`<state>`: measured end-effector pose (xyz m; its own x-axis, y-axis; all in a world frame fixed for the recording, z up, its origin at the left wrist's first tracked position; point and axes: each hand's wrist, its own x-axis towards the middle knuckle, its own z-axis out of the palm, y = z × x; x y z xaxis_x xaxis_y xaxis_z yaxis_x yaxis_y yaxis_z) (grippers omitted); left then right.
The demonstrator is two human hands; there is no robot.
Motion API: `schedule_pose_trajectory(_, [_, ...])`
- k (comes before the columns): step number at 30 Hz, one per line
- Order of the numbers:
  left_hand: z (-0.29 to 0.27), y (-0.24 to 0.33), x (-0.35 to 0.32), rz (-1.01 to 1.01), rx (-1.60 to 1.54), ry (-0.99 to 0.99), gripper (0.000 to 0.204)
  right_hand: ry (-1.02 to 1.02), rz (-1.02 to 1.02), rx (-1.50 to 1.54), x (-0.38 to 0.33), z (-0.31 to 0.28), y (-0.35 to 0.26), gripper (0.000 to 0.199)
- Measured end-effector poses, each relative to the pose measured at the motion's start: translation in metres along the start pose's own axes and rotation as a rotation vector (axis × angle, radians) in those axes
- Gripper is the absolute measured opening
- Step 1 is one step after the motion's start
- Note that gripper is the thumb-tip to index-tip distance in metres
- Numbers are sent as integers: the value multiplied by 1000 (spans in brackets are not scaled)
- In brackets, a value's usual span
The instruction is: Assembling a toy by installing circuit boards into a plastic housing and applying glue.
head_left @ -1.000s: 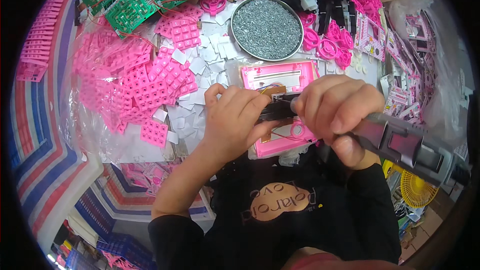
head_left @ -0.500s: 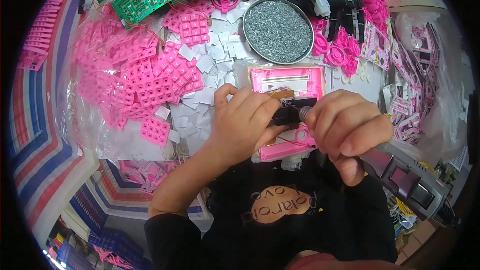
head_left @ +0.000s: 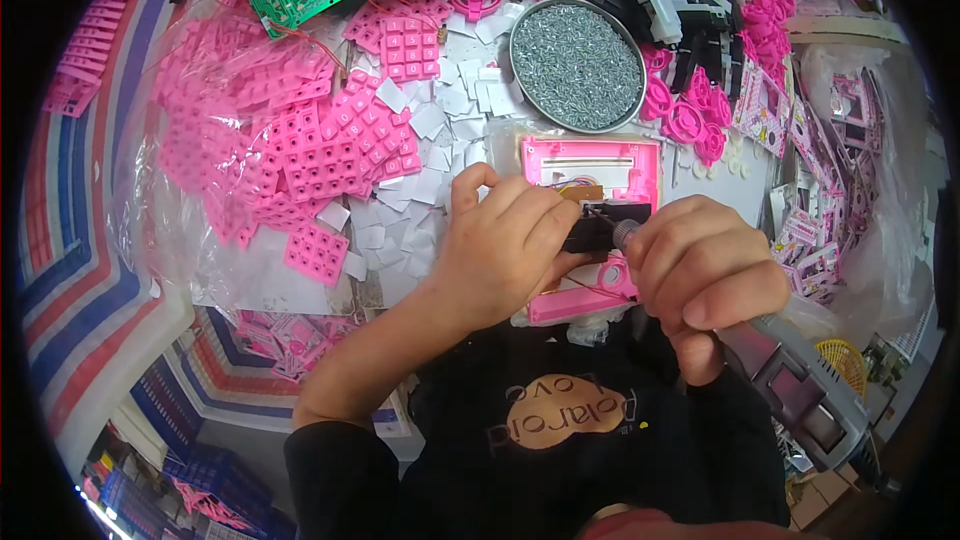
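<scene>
While the left hand (head_left: 505, 250) presses a black part (head_left: 600, 230) onto the pink housing (head_left: 595, 165) at frame centre, the right hand (head_left: 705, 275) grips a grey electric screwdriver (head_left: 800, 395), tip touching that part, below the screw dish (head_left: 577, 65).

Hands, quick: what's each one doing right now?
Left hand: closed, pressing down the black part on the pink casing.
Right hand: closed around the grey electric screwdriver, tip on the part.

Clear plastic bag (head_left: 215, 240), seemingly, under the pink pieces at left; no labels or screens.
</scene>
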<state>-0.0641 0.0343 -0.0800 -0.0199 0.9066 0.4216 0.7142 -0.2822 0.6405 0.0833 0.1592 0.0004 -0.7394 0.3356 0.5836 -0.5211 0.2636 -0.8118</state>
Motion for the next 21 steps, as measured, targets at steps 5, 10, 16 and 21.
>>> schedule_pose_trajectory(5, [3,-1,0,33,-13,49,49,-116,6,-66,12,-3,5,23])
schedule_pose_trajectory(10, [7,1,-1,52,13,57,47,-92,82,62,15,-7,8,33])
schedule_pose_trajectory(16, [1,4,-4,-10,84,27,48,-9,447,-93,-19,-39,-3,94])
schedule_pose_trajectory(21, [2,6,4,43,98,7,49,-267,330,-961,-64,-31,0,63])
